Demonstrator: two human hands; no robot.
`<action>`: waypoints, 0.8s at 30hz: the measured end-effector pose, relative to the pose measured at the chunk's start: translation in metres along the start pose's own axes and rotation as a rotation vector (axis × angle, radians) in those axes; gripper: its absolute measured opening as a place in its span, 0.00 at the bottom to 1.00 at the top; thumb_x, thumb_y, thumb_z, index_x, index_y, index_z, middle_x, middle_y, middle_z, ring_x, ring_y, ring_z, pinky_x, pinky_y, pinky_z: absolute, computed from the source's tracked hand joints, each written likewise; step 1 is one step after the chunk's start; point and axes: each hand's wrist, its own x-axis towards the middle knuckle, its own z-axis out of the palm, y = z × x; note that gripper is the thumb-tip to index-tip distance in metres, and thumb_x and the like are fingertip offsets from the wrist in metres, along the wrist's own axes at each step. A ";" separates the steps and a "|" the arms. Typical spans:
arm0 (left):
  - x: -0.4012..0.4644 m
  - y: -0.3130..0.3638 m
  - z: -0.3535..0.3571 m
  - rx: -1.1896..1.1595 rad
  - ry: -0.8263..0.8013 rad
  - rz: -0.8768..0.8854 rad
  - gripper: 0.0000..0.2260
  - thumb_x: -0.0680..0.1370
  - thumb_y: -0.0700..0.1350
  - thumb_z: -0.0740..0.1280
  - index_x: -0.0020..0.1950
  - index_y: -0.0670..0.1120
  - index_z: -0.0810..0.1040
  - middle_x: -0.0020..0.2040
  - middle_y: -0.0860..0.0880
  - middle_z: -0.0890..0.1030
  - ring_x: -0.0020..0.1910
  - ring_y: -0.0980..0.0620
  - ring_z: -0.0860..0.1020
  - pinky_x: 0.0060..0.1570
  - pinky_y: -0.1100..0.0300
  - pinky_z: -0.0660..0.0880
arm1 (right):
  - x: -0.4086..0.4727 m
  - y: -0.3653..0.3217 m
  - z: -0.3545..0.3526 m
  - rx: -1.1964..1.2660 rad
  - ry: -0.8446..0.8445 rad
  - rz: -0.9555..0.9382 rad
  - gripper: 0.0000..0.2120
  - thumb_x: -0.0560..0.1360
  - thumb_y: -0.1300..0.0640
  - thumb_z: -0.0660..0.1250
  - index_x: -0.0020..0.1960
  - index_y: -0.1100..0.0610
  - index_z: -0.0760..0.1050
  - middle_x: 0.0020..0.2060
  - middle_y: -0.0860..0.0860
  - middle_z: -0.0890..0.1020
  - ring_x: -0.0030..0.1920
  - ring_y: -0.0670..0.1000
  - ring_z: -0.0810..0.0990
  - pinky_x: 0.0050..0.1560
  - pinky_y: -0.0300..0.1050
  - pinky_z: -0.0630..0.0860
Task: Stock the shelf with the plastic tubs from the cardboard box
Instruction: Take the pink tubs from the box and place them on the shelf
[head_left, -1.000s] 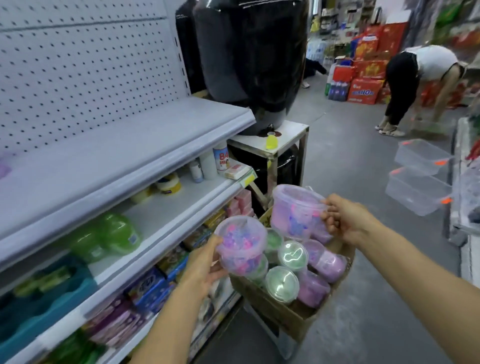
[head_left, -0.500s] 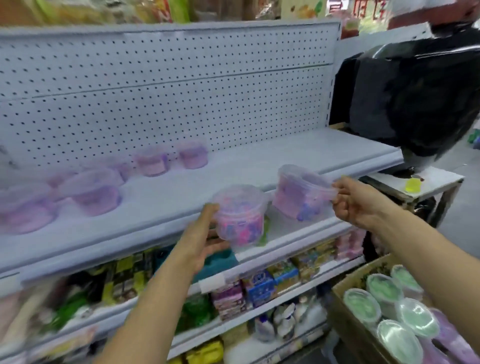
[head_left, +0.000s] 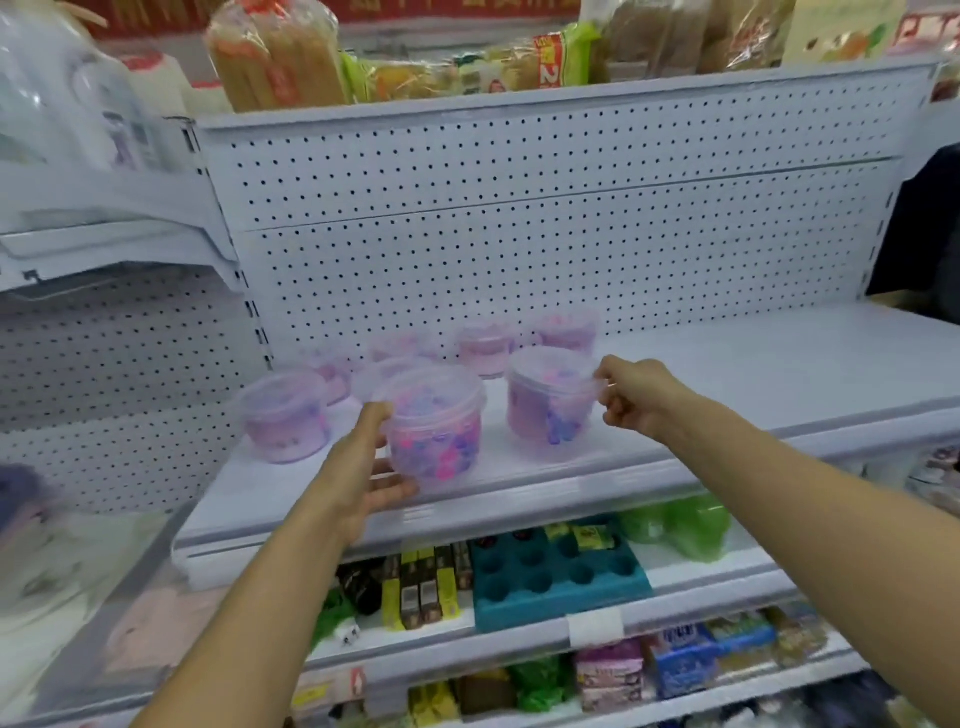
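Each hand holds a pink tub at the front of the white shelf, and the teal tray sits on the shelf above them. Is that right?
Not quite. The teal tray sits on the shelf below, not above; the head view shows it under the white shelf. The rest stands: the left hand and right hand each hold a pink tub at the front.
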 end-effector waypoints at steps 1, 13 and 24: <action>0.004 0.001 -0.006 -0.005 0.013 -0.010 0.15 0.79 0.56 0.61 0.57 0.47 0.74 0.54 0.45 0.74 0.50 0.41 0.78 0.50 0.46 0.79 | 0.006 0.001 0.010 -0.034 0.001 -0.001 0.06 0.73 0.64 0.62 0.37 0.61 0.69 0.28 0.55 0.69 0.27 0.51 0.59 0.27 0.40 0.62; 0.035 -0.003 -0.027 -0.050 0.012 -0.016 0.13 0.79 0.53 0.62 0.59 0.47 0.71 0.45 0.48 0.75 0.46 0.45 0.79 0.57 0.43 0.76 | 0.001 0.019 0.046 -0.730 -0.055 -0.525 0.30 0.66 0.36 0.71 0.65 0.43 0.71 0.63 0.51 0.63 0.57 0.56 0.74 0.52 0.53 0.79; 0.048 -0.001 -0.018 -0.089 0.072 -0.078 0.21 0.77 0.57 0.64 0.63 0.44 0.70 0.55 0.38 0.77 0.52 0.40 0.79 0.47 0.49 0.80 | 0.056 0.013 0.073 -0.947 -0.130 -0.551 0.23 0.75 0.44 0.66 0.69 0.48 0.71 0.70 0.56 0.64 0.68 0.56 0.67 0.61 0.50 0.68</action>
